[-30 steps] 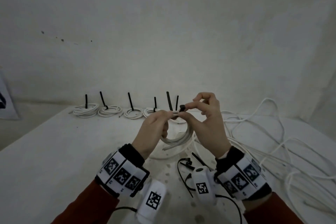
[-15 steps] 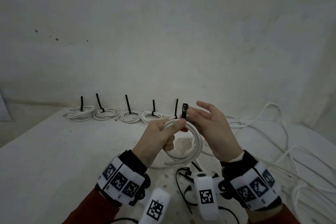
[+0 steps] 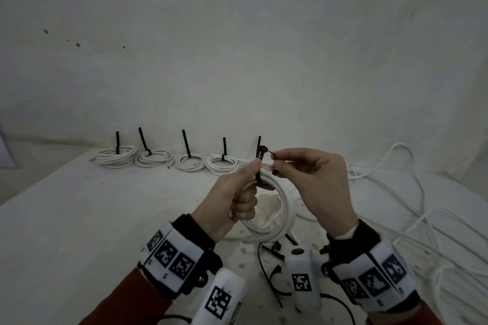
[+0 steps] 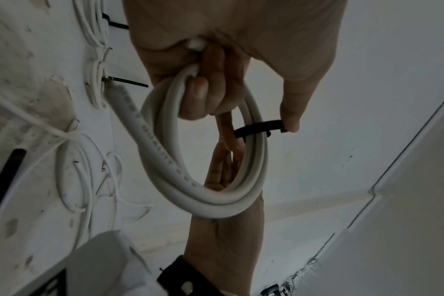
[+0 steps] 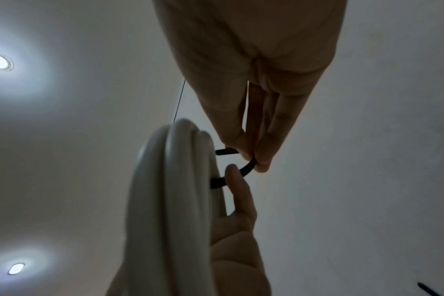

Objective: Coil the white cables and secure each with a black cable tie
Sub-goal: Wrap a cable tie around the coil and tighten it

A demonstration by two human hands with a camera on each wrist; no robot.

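- Loose white cables (image 3: 412,221) sprawl over the right side of the table (image 3: 79,219), not yet coiled.
- 4 tied coils (image 3: 169,159) sit in a row at centre left, by the wall; a 5th may hide behind the hands.
- Centre frame, the left hand (image 3: 232,198) grips a white coil (image 3: 280,208).
- The right hand (image 3: 317,185) pinches the black cable tie (image 3: 259,166) looped over its top, not cinched.
- Spare ties (image 3: 269,272) lie lower centre.

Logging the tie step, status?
Left hand grips coil. Right hand pinches tie looped round it, not cinched. Loose cables right, clear.
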